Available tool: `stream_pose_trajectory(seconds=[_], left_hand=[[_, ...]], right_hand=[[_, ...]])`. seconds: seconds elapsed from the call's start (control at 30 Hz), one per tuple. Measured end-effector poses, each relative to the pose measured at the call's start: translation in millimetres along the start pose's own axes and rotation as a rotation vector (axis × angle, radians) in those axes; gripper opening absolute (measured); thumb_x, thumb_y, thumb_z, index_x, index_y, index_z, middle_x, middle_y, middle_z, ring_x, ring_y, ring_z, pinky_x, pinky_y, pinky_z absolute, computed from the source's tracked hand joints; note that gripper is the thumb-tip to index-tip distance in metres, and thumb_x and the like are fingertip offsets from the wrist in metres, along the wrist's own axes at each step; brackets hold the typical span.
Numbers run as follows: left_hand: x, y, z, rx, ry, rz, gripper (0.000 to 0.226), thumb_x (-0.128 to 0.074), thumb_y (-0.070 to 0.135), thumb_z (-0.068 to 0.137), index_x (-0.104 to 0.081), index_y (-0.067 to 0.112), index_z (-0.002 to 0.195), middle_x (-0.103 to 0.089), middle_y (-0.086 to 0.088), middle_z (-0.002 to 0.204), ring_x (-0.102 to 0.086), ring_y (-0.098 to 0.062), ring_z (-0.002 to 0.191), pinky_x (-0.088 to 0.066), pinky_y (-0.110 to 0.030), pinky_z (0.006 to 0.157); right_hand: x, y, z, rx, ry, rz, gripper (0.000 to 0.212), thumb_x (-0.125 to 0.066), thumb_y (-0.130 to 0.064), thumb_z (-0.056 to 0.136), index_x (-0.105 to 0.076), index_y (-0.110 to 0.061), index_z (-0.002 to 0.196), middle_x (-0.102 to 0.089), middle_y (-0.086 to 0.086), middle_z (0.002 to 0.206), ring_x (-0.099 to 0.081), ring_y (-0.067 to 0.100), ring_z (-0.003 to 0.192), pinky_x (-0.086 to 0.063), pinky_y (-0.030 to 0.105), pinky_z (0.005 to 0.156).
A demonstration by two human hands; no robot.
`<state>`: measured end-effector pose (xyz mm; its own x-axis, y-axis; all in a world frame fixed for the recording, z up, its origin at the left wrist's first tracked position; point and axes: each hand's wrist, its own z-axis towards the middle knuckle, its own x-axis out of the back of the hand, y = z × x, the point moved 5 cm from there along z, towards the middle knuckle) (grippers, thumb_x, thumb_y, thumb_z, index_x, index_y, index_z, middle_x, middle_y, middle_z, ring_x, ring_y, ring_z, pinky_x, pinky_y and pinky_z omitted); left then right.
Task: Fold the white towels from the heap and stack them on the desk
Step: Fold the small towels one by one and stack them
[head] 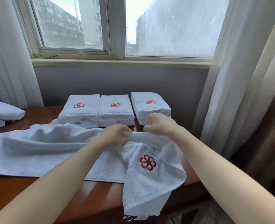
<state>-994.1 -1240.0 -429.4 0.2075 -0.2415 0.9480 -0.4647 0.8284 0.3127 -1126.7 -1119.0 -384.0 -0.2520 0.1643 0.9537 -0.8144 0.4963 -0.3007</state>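
**A:** Progress check?

**B:** Partly done. Three stacks of folded white towels sit in a row at frame centre, below the window: left stack (80, 110), middle stack (115, 110), right stack (151, 105). Each is several towels deep, red emblem up.

**A:** What is left?

**B:** A heap of loose white towels (1, 113) lies at the left edge of the frame, count unreadable. One long white terry towel (44, 152) lies unfolded across the reddish-brown wooden desk (20, 191), in front of the stacks. My judgement is that its first fold is not yet made.

**A:** Orientation of that towel?

**B:** The long axis runs left to right across the frame, roughly along the desk's front edge. The left end lies fairly flat toward the left edge. The right end is bunched, and an emblem-bearing corner hangs over the front edge at lower centre-right, pointing down.

**A:** Hands?

**B:** The left hand (115, 135) has its fingers curled, pinching the towel's far hem. The right hand (159, 125), just beside it, is also curled and appears to pinch the same hem, though the contact is partly hidden.
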Motion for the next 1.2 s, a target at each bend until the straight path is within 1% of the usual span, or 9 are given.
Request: stream_pose_trajectory(seconds=[0.1,0.2,0.33,0.53,0.7,0.8,0.93,1.07,1.2], left_hand=[[6,-8,-3,0.022,0.020,-0.001,0.045,-0.067,0.032,0.084,-0.061,0.031,0.129,-0.064,0.011,0.128,-0.061,-0.009,0.109,-0.050,-0.029,0.092],[13,-25,-7,0.100,-0.076,0.109,0.067,-0.070,0.042,0.081,-0.046,0.031,0.143,-0.052,0.009,0.143,-0.052,-0.013,0.126,-0.045,-0.030,0.099],[18,-54,-23,0.212,-0.307,0.240,0.091,-0.076,0.048,0.075,-0.031,0.030,0.151,-0.039,0.003,0.152,-0.045,-0.020,0.134,-0.042,-0.040,0.107],[29,-68,-44,0.343,-0.351,0.160,0.050,-0.080,0.035,0.073,-0.059,0.020,0.115,-0.070,-0.003,0.099,-0.072,-0.017,0.080,-0.062,-0.034,0.070],[72,-61,-51,0.305,0.182,0.237,0.036,-0.067,0.033,0.086,-0.055,0.020,0.117,-0.058,-0.005,0.121,-0.061,-0.029,0.109,-0.052,-0.037,0.084],[116,-45,-58,0.216,0.507,0.202,0.031,-0.062,0.029,0.088,-0.056,0.020,0.118,-0.059,-0.006,0.119,-0.060,-0.035,0.104,-0.050,-0.041,0.079],[142,-33,-69,0.243,0.581,0.366,0.025,-0.064,0.034,0.089,-0.054,0.020,0.108,-0.062,-0.003,0.106,-0.063,-0.032,0.092,-0.038,-0.034,0.062],[113,-34,-79,0.370,0.086,0.478,0.031,-0.072,0.042,0.078,-0.058,0.025,0.099,-0.068,0.009,0.085,-0.068,-0.012,0.079,-0.045,-0.026,0.066],[62,-31,-89,0.458,-0.611,0.203,0.067,-0.086,0.047,0.067,-0.061,0.012,0.119,-0.070,-0.002,0.113,-0.075,-0.015,0.070,-0.058,-0.033,0.085]], right_hand=[[-27,-23,-3,0.055,-0.186,0.041,0.072,-0.064,-0.066,0.071,-0.057,-0.014,0.121,-0.065,0.001,0.114,-0.056,0.017,0.095,-0.045,0.032,0.077],[-49,-30,-4,0.059,-0.307,-0.045,0.083,-0.074,-0.060,0.074,-0.044,-0.013,0.135,-0.057,-0.001,0.120,-0.054,0.020,0.103,-0.045,0.033,0.082],[-56,-41,-5,0.067,-0.323,-0.075,0.063,-0.076,-0.044,0.079,-0.054,-0.012,0.128,-0.061,0.004,0.123,-0.059,0.023,0.110,-0.051,0.036,0.094],[-49,-54,-16,0.089,-0.404,-0.146,0.020,-0.073,-0.033,0.073,-0.063,-0.015,0.076,-0.060,0.000,0.076,-0.056,0.018,0.070,-0.042,0.028,0.057],[4,-71,-11,0.140,0.107,-0.198,0.012,-0.057,-0.010,0.075,-0.052,-0.019,0.080,-0.052,-0.003,0.074,-0.057,0.026,0.083,-0.033,0.027,0.056],[51,-92,-12,0.256,0.501,-0.331,0.026,-0.055,-0.005,0.076,-0.058,-0.019,0.097,-0.056,-0.001,0.081,-0.049,0.027,0.097,-0.034,0.033,0.073],[76,-108,-22,0.382,0.704,-0.498,0.032,-0.058,-0.002,0.074,-0.061,-0.020,0.101,-0.064,0.000,0.091,-0.049,0.026,0.101,-0.028,0.031,0.086],[35,-90,-25,0.317,0.204,-0.385,0.016,-0.063,-0.015,0.078,-0.052,-0.022,0.087,-0.051,-0.005,0.073,-0.059,0.024,0.089,-0.028,0.024,0.055],[-28,-61,-38,0.164,-0.560,-0.029,0.057,-0.073,-0.068,0.067,-0.068,-0.022,0.101,-0.072,-0.002,0.097,-0.071,0.018,0.088,-0.054,0.035,0.085]])
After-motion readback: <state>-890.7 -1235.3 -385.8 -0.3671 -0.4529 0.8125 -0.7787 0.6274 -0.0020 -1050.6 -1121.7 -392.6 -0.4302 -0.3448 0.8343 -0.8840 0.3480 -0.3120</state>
